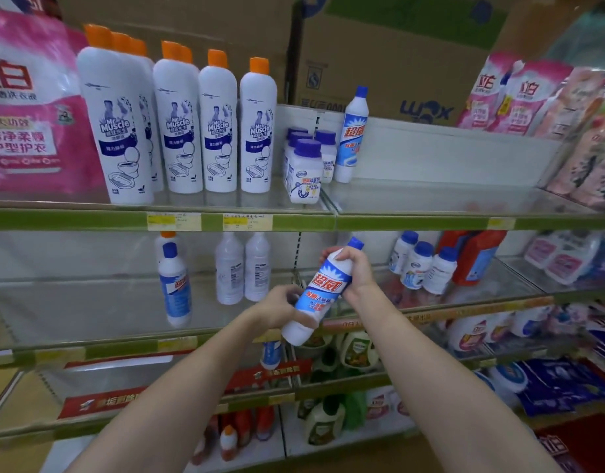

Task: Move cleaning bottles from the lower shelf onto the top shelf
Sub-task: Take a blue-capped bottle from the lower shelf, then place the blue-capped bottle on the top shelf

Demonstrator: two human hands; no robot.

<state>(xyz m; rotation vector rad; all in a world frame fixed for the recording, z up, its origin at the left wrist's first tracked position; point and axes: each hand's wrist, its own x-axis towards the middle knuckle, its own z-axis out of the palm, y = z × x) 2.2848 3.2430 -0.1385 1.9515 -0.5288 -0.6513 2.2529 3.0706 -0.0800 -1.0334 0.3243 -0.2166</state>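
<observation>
Holding one blue-capped bottle (323, 291) in both hands, tilted, cap up-right, in front of the lower shelf (123, 343). Left hand (284, 308) curled round the lower half near the base, right hand (354, 268) wrapped round the neck just under the cap. Label blue and white with red characters 超威 readable; smaller print too blurred. On the top shelf (89, 220): same kind of 超威 bottle (352, 134) upright toward the back, just right of a cluster of small purple-capped jars (306, 172). Left of those, row of white orange-capped bottles (178, 121) marked "Mr Muscle" with toilet drawings. Far left, big pink bag (27, 104), large 白 readable plus 洁净柔顺 护型护衣. Yellow price tags (174, 220) on the green shelf edge, writing unreadable. Behind, cardboard box (396, 63) with blue lettering, partly hidden. On the lower shelf: another blue-capped 超威 bottle (174, 285) at left, two white bottles (243, 268) turned back-side out, blue-capped jars (420, 264) at right beside a red jug (471, 254).
</observation>
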